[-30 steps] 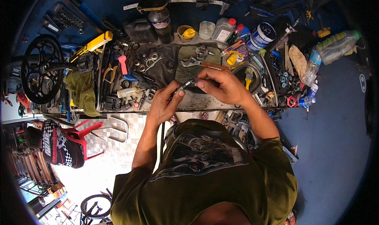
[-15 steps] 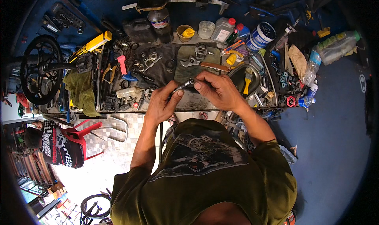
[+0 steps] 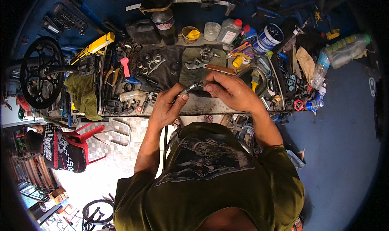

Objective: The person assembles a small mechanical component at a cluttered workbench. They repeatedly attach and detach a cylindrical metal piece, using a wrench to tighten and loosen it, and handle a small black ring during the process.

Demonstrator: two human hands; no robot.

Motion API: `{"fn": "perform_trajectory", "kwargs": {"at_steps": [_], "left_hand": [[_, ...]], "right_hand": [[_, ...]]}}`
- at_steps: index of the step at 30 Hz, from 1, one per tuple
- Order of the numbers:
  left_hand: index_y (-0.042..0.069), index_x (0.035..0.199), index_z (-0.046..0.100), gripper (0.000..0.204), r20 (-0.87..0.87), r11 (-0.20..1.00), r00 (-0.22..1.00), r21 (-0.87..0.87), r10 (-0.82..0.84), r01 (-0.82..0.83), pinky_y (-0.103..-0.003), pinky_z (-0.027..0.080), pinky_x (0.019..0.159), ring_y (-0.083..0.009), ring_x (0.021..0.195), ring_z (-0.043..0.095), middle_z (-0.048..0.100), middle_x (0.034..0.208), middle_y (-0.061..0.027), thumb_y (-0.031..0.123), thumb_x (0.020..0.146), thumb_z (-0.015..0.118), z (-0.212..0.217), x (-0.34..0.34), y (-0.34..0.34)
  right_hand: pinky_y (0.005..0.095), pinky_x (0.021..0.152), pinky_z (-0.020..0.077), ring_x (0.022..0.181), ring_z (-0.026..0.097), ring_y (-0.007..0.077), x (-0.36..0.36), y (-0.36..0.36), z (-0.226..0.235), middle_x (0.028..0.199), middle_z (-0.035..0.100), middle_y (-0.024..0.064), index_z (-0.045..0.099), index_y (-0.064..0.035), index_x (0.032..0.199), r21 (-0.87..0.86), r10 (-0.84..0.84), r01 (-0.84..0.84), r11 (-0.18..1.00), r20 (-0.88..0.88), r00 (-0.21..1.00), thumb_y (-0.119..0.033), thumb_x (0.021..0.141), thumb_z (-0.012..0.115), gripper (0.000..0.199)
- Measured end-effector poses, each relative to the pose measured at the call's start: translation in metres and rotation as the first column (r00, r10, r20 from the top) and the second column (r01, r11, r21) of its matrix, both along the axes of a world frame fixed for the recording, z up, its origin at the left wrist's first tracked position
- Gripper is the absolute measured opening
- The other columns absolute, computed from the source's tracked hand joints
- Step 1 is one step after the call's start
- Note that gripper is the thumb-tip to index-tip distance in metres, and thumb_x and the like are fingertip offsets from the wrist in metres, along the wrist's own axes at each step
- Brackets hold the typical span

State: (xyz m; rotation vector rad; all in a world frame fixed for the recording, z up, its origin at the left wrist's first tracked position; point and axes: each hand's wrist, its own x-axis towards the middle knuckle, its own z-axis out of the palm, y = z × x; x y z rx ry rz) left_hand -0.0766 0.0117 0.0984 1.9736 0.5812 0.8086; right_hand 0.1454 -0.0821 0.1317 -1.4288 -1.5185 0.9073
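Note:
My left hand [image 3: 167,105] is closed around a short, shiny metal shaft [image 3: 193,86], with the thumb on top and the bright end sticking out to the right. My right hand [image 3: 231,95] has its thumb and fingers pinched together at the far end of that shaft. A small dark piece seems to sit between these fingertips, too small to name. Just beyond both hands, an adjustable wrench [image 3: 219,68] with a brown handle lies on a dark green mat [image 3: 189,77]. Behind it sits a metal bicycle pedal [image 3: 206,51].
Loose rings and a spanner [image 3: 157,66] lie on a black cloth to the left. A metal tray [image 3: 265,78] holds a yellow-handled brush [image 3: 255,83]. Bottles and a white-blue tub [image 3: 268,37] line the back. A crankset [image 3: 42,71] stands far left; a person [image 3: 60,148] sits at lower left.
My right hand has shifted slightly to the right along the shaft, with its fingertips still at the end. My left hand has barely moved.

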Motion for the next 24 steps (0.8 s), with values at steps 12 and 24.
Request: {"fn": "perform_trajectory", "kwargs": {"at_steps": [12,24], "left_hand": [[0.003,0.095,0.058,0.021,-0.073,0.999,0.997,0.003,-0.038,0.039,-0.039,0.042,0.057,-0.033,0.06,0.052,0.052,0.066,-0.0143,0.023,0.097,0.061,0.011,0.003,0.002],[0.003,0.093,0.056,0.023,-0.111,0.998,0.993,0.052,-0.03,0.036,-0.043,0.041,0.057,-0.0398,0.063,0.055,0.053,0.065,-0.0167,0.026,0.096,0.062,0.011,0.002,0.002]], "right_hand": [[0.0259,0.053,0.0413,0.07,0.056,0.0109,-0.001,0.013,0.029,0.09,0.068,0.0003,0.071,-0.0105,0.1,0.186,-0.04,0.011,0.983,0.153,0.987,-0.013,0.076,0.084,0.028],[0.0341,0.062,0.0504,0.074,0.065,0.0245,0.001,0.021,0.037,0.084,0.067,0.0049,0.07,-0.0088,0.093,0.309,-0.021,-0.124,0.943,0.426,0.904,-0.013,0.076,0.081,0.02]]}}
